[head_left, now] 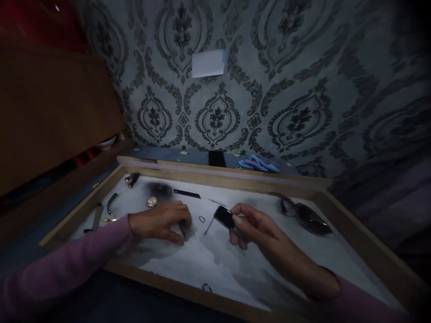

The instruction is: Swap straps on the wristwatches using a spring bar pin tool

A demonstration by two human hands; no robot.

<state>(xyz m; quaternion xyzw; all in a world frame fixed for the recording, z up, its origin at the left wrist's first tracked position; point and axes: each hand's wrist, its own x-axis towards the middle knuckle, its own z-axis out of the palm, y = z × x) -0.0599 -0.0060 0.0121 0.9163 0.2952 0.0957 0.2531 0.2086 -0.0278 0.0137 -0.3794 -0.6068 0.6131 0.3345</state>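
We are handling a dark-screened device point(223, 216), pinched in our right hand point(253, 226); our left hand point(160, 222) curves half-open, its hold we cannot tell. Next move likely needs steady pinching.

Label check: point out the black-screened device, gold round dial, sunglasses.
Black-screened device point(223, 217): head view, on its screen.
Gold round dial point(152, 202): head view, dial's middle.
Sunglasses point(312, 219): head view, on a dark lens.

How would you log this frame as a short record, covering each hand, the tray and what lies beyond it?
Left hand: low over the wooden-rimmed tray, partly curled; grip unclear
Right hand: holds black-screened watch case
Tray contents include: gold round watch face, flat black strip, small ring, sunglasses
Beyond tray: blue cloth, patterned wall, white card
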